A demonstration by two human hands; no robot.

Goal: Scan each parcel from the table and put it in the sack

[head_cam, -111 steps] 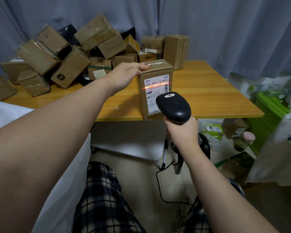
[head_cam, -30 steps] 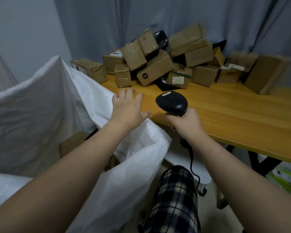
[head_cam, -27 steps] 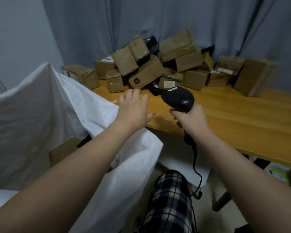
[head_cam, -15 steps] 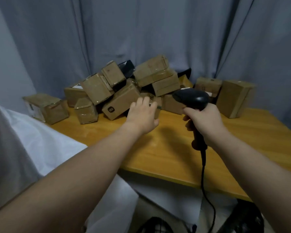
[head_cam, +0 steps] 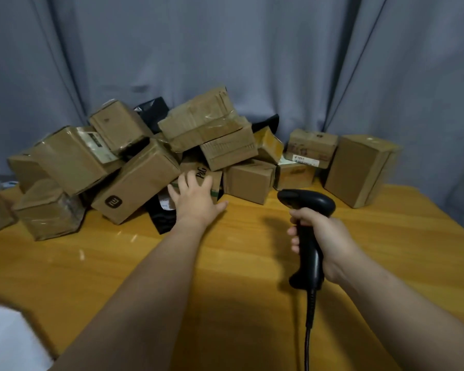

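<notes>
A heap of brown cardboard parcels (head_cam: pixel 134 180) lies at the back of the wooden table (head_cam: pixel 239 263). My left hand (head_cam: pixel 196 199) stretches over the table with fingers spread, right in front of a small box printed "P&G" (head_cam: pixel 202 174); whether it touches the box is unclear, and it holds nothing. My right hand (head_cam: pixel 319 236) grips the handle of a black barcode scanner (head_cam: pixel 306 207), held above the table to the right, its cable hanging down. A corner of the white sack (head_cam: pixel 8 341) shows at the bottom left.
A tall upright box (head_cam: pixel 359 170) stands alone at the right end of the heap. Black plastic mailers (head_cam: pixel 161 215) lie between and under the boxes. A grey curtain (head_cam: pixel 252 62) hangs directly behind the table.
After scanning a box, my view swung to the sack and back to the table. My left hand has reached forward to the P&G box. The scanner has dropped lower on the right.
</notes>
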